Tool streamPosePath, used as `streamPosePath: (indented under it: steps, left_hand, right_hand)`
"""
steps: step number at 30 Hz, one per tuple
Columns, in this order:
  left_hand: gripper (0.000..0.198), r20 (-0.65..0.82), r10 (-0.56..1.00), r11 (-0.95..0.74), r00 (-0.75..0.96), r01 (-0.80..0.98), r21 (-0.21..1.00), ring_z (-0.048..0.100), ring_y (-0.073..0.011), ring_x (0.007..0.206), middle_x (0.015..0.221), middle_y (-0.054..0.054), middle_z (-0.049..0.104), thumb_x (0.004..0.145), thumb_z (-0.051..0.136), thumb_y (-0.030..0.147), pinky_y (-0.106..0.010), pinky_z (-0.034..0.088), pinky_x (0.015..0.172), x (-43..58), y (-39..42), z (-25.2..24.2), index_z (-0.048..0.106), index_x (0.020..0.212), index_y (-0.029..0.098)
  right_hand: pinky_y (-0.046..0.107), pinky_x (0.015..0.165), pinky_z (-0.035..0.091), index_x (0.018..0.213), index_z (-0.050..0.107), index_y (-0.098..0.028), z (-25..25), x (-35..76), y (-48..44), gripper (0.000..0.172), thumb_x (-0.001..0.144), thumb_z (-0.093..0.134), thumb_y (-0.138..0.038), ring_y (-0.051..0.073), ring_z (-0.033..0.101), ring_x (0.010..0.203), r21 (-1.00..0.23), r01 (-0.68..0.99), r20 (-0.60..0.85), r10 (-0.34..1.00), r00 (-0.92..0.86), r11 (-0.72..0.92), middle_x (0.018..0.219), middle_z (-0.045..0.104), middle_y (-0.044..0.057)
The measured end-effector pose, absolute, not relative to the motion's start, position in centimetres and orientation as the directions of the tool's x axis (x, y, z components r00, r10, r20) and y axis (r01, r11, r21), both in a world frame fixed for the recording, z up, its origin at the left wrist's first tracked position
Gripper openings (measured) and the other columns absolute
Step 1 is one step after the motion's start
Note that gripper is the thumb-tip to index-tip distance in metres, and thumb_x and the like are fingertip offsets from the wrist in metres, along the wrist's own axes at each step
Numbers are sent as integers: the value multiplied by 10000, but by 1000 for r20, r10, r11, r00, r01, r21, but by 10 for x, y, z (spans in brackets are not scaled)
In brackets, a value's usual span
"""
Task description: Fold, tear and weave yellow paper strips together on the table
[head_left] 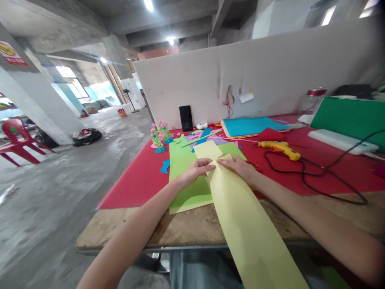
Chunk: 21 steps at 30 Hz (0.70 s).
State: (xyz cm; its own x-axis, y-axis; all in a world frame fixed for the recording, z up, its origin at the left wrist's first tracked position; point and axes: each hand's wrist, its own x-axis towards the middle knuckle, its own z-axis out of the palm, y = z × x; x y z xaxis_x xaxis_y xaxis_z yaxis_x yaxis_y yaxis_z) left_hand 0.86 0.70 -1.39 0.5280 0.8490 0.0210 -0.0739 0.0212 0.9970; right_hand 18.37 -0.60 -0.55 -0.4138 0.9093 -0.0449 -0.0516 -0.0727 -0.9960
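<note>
A long pale yellow sheet of paper (240,212) runs from the middle of the table down over its front edge toward me. My left hand (195,168) pinches the sheet's left side near its far end. My right hand (237,165) pinches the same sheet just to the right, fingertips almost meeting the left hand's. Under the yellow sheet lies a light green sheet (185,168) on the red table cover (138,180).
A yellow glue gun (279,148) with a black cord (325,176) lies to the right. Blue sheets (249,126), paper scraps, small paper trees (159,136), a black phone (186,118) and a white partition (270,76) stand behind. A green board (351,116) is far right.
</note>
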Motion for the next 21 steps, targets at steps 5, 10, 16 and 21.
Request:
streamPosePath:
  steps: [5,10,16,21]
  left_hand:
    - [276,46,864,-57,502,7,998,554,-126,659,744,-19,618,672,614,373,-215,393,607,9,7,-12,619,813,136]
    - [260,93,861,-148,499,72,986,501,-104,612,677,-5,584,680,602,370,-202,346,567,12,5,-14,628,756,123]
    - [245,126,848,-186,515,66,980,475,-96,596,651,2,557,670,612,358,-200,314,542,13,2,-11,618,731,121]
    - [228,110,826,-133,553,1,991,527,-122,655,709,-14,587,670,617,340,-212,362,603,12,-1,-7,607,768,135]
  right_hand:
    - [220,518,442,750,589,-154,0,188,-5,206,676,604,-346,151,574,600,-996,63,27,925,-380,56,707,612,22]
    - [199,486,393,722,605,-141,2,188,-5,191,649,614,-318,131,545,561,-975,189,51,944,-325,118,648,602,10]
    - [190,464,358,709,604,-141,5,189,-6,189,652,605,-321,111,505,525,-974,198,39,940,-339,111,597,576,-9]
    - [210,477,389,719,566,-164,9,190,-8,186,671,584,-343,127,530,524,-995,98,-45,900,-434,-3,626,592,-1]
